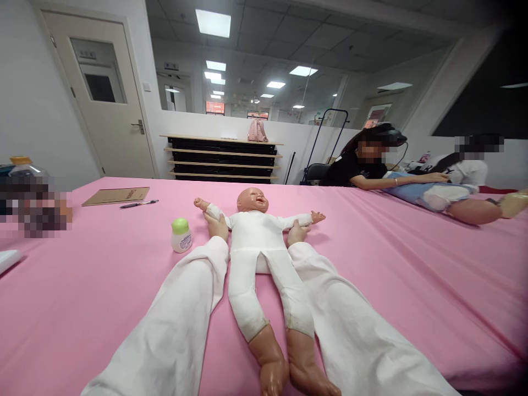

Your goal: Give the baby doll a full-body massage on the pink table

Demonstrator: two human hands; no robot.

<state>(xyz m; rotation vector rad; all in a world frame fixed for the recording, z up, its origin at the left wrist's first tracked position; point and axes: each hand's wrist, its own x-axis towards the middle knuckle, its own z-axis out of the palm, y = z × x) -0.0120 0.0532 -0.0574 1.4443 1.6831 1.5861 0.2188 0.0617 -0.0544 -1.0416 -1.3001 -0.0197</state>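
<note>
A baby doll (258, 234) with a white cloth body lies on its back on the pink table cover (165, 308), feet towards me and arms spread out. My left hand (216, 226) is closed round the doll's arm on the left side. On the other side my right hand (297, 233) grips the doll's other arm, the thumb showing at its lower edge. Parts of my fingers are hidden behind the doll's sleeves. Close to my left wrist stands a small white jar (181, 236) with a green lid.
A brown notebook (116, 196) and a pen (139, 204) lie at the far left. At the right, a person (373, 159) leans over another doll (470, 212). A white object (9, 260) sits at the left edge. Shelves (223, 159) stand behind the table.
</note>
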